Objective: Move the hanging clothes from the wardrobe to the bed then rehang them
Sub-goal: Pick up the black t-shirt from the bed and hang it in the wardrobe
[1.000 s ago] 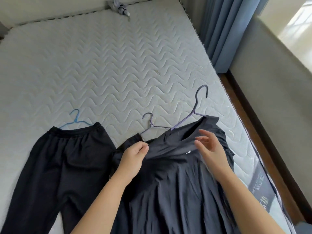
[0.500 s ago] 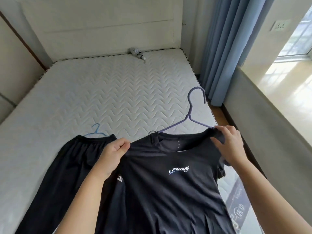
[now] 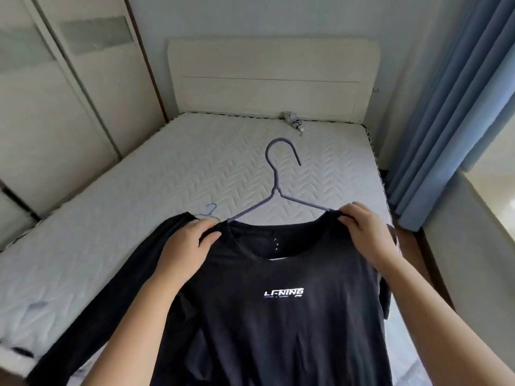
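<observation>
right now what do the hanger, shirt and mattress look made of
The hanger looks like coated wire: thin bent rod, matte blue-grey. The shirt is a soft dark knit, limp folds, cotton or polyester unclear. The mattress has quilted white fabric, stitched zigzags.

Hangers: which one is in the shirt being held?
The larger purple-grey hanger, inside the black T-shirt gripped by left hand and right hand; the small light-blue hanger lies on the mattress.
</observation>
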Available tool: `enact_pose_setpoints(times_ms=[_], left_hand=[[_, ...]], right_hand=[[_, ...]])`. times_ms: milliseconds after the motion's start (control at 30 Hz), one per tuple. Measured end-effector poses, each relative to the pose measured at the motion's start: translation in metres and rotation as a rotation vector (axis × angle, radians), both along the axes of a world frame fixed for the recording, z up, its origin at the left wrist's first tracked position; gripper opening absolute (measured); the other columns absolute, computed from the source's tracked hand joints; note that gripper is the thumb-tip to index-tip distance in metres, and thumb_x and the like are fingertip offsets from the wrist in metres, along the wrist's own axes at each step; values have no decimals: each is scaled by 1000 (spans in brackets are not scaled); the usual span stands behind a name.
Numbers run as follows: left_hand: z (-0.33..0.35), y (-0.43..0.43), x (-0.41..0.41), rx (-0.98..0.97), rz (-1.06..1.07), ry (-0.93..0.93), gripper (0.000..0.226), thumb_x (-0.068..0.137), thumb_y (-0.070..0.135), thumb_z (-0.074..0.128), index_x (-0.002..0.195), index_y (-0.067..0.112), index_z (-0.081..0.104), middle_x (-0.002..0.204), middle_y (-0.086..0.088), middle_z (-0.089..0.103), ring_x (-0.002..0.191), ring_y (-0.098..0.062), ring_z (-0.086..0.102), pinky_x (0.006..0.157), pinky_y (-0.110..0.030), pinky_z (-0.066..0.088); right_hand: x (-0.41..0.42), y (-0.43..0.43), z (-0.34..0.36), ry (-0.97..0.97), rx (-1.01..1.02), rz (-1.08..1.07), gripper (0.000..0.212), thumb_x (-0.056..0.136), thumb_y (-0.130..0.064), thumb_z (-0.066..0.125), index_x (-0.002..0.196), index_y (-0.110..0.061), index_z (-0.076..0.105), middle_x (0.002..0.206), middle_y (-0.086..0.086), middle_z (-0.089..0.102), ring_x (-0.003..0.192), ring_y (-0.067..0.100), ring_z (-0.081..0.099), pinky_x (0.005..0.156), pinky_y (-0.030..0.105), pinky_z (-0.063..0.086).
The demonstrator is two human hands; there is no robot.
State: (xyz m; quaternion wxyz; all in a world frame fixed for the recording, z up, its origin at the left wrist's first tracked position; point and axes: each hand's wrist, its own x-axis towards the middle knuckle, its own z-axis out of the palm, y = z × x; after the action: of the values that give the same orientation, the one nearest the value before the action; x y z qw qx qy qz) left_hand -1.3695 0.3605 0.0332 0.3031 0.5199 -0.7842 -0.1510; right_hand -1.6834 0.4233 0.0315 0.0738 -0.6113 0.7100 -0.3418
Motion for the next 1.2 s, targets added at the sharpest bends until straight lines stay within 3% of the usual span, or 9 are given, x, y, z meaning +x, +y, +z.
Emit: enact_pose_setpoints(times_ms=[133, 400, 567, 633, 700, 733, 900, 1067, 1200], left_hand=[[-2, 25, 41, 29, 218, 79, 22, 87, 16, 60, 102, 2, 66, 98, -12, 70, 93, -30, 63, 75, -26, 40], [-2, 100, 166, 13, 588, 58, 19, 86, 23, 60, 95, 8, 67, 86, -9, 71, 84, -31, 62, 68, -29, 39], [0, 159, 255, 16, 779, 35, 27, 84, 35, 59, 88, 9, 67, 82, -11, 70, 80, -31, 61, 69, -38, 47], [-5, 187, 297, 36, 840, 53, 21, 86, 29, 59, 88, 10, 67, 80, -8, 69, 77, -27, 59, 67, -32, 44], [-12, 217, 340, 61, 920, 82, 14, 87, 22, 59, 89, 11, 67, 73, 1, 65, 71, -19, 54, 61, -17, 38], [-16, 234, 361, 82, 968, 95, 13, 87, 22, 58, 90, 12, 67, 69, 6, 61, 68, -16, 51, 59, -17, 37], [-40, 319, 470, 213, 1171, 152, 10, 87, 19, 59, 87, 13, 67, 77, -3, 68, 77, -25, 60, 73, -37, 45], [-47, 393, 553, 301, 1300, 177, 11, 88, 19, 56, 81, 17, 63, 70, 4, 63, 70, -13, 57, 63, -14, 38], [-51, 415, 602, 381, 1352, 140, 14, 90, 21, 53, 87, 12, 63, 76, -4, 66, 74, -19, 61, 68, -32, 46]], right_hand=[[43, -16, 12, -26, -22, 145, 9, 83, -2, 58, 88, -4, 65, 82, 0, 58, 80, 21, 55, 76, 31, 42], [170, -33, 6, 6, 70, 476, 11, 84, -5, 60, 92, -5, 67, 85, -1, 60, 82, 15, 54, 66, 10, 32], [274, -28, 5, 30, 115, 691, 14, 82, -2, 62, 95, -2, 68, 90, -1, 63, 85, 8, 57, 75, -8, 29], [325, -22, 0, 38, 140, 765, 16, 82, -2, 63, 97, 0, 68, 93, 0, 64, 87, 6, 57, 77, -9, 28], [380, -15, -9, 31, 166, 824, 16, 81, -3, 64, 97, 0, 69, 95, 5, 67, 88, 10, 59, 77, -7, 30], [410, -11, -14, 32, 179, 861, 15, 81, -4, 64, 96, -1, 69, 94, 5, 67, 89, 14, 59, 76, -4, 31], [566, 22, -42, 14, 229, 1037, 16, 83, -7, 62, 98, -7, 68, 91, -4, 62, 90, 14, 57, 72, 2, 35], [710, 59, -65, 22, 263, 1203, 15, 84, -3, 59, 95, -6, 67, 90, 1, 60, 89, 16, 53, 73, 13, 31], [790, 65, -81, 97, 295, 1312, 17, 84, -6, 59, 99, -10, 67, 90, -6, 58, 91, 16, 54, 79, 20, 35]])
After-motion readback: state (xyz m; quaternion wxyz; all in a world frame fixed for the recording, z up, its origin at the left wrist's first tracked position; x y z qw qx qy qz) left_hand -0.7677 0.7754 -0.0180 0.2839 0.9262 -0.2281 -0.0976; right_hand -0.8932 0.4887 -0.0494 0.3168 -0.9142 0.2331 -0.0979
